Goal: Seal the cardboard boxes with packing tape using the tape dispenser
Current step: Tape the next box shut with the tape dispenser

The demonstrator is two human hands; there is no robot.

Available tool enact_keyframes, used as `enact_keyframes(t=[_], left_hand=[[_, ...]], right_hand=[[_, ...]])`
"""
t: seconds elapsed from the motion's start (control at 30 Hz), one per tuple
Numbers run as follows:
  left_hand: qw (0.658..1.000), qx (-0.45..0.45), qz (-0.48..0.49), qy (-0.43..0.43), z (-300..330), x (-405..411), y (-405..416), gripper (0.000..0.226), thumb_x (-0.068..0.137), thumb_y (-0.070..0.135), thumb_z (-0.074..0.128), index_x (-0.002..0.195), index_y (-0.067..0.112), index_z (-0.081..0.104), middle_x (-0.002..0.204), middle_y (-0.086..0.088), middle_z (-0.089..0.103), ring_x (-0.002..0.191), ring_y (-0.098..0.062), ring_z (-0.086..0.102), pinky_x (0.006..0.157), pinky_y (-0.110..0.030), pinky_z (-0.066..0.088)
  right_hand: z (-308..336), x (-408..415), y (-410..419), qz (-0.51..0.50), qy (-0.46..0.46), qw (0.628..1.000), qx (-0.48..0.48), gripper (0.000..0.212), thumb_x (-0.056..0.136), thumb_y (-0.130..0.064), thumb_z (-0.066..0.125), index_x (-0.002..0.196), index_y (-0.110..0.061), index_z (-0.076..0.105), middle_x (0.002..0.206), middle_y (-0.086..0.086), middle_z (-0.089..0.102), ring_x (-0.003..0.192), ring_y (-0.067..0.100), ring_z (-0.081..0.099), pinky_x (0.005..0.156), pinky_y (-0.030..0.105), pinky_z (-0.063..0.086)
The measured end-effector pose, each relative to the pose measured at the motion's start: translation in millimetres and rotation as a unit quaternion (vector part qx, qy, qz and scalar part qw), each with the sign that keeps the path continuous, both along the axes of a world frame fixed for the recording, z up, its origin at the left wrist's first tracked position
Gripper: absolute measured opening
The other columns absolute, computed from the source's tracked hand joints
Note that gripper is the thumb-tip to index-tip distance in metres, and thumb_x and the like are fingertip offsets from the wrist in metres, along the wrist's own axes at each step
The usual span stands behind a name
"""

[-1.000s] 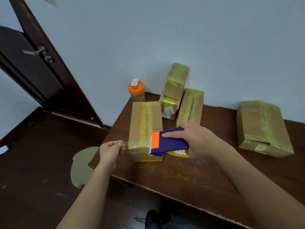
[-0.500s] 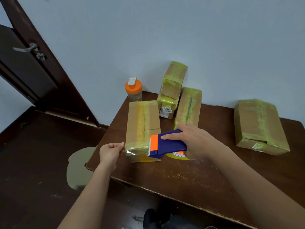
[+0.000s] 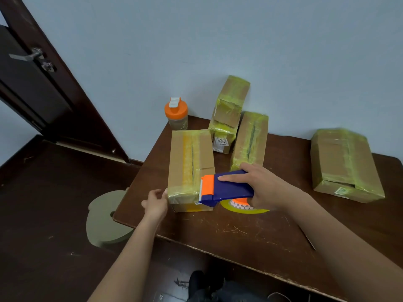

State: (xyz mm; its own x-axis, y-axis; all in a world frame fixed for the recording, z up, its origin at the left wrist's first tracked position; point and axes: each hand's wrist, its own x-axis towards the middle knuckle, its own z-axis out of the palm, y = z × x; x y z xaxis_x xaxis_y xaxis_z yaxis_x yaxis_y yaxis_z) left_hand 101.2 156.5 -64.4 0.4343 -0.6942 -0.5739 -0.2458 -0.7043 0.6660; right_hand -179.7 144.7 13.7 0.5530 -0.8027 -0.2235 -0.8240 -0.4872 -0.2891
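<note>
Wall (image 3: 283, 51), pale blue, backs a scratched dark wood counter (image 3: 250, 232), with a dark door (image 3: 32, 83) standing to the left. Four taped boxes sit along the counter's far side; the near-edge stretch lies bare. The long box (image 3: 185, 162) lies at the left corner. The right hand (image 3: 259, 186) has its grip wrapped round the tape dispenser (image 3: 224, 189) at that box's near end. The left hand (image 3: 156, 202) pinches the tape at the box's near left corner.

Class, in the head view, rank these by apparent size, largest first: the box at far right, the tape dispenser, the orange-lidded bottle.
1. Box at far right
2. Tape dispenser, though it sits nearer the camera, which inflates it
3. Orange-lidded bottle
</note>
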Motion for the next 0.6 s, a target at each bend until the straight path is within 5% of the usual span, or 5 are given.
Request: enact_keyframes(t=[0.2,0.37,0.5,0.6], left_hand=[[0.972,-0.227,-0.001,-0.061,8,2,7,0.021,0.094,0.028,0.059,0.107,0.013,0.065,0.108,-0.002,0.063,0.101,-0.017,0.059,0.082,-0.027,0.044],[0.969,-0.225,-0.068,-0.074,8,-9,-2,0.035,0.092,0.023,0.063,0.124,0.009,0.061,0.115,-0.003,0.063,0.101,-0.013,0.057,0.075,-0.017,0.043],[0.968,-0.226,-0.072,-0.078,12,12,-19,0.033,0.091,0.015,0.065,0.123,0.009,0.062,0.109,-0.003,0.064,0.098,-0.018,0.060,0.080,-0.028,0.048],[0.934,-0.289,-0.097,-0.185,17,22,-20,0.028,0.087,0.010,0.068,0.114,0.003,0.066,0.106,-0.008,0.064,0.096,-0.021,0.062,0.086,-0.033,0.050]], right_hand=[[-5,-1,-1,-0.004,-0.007,1.000,0.004,0.087,0.084,-0.026,0.072,0.147,-0.052,0.019,0.124,-0.005,0.040,0.106,0.013,0.039,0.088,0.029,0.045],[-8,2,-1,-0.013,-0.021,1.000,0.003,0.085,0.085,-0.026,0.070,0.146,-0.055,0.019,0.122,-0.003,0.040,0.105,0.016,0.040,0.088,0.031,0.045],[-10,23,2,-0.012,-0.049,0.999,-0.003,0.079,0.088,-0.029,0.066,0.147,-0.052,0.020,0.115,-0.004,0.039,0.101,0.016,0.040,0.085,0.029,0.042],[-12,39,4,-0.008,-0.067,0.998,-0.008,0.077,0.089,-0.028,0.065,0.149,-0.048,0.021,0.110,-0.005,0.035,0.097,0.016,0.040,0.079,0.026,0.037]])
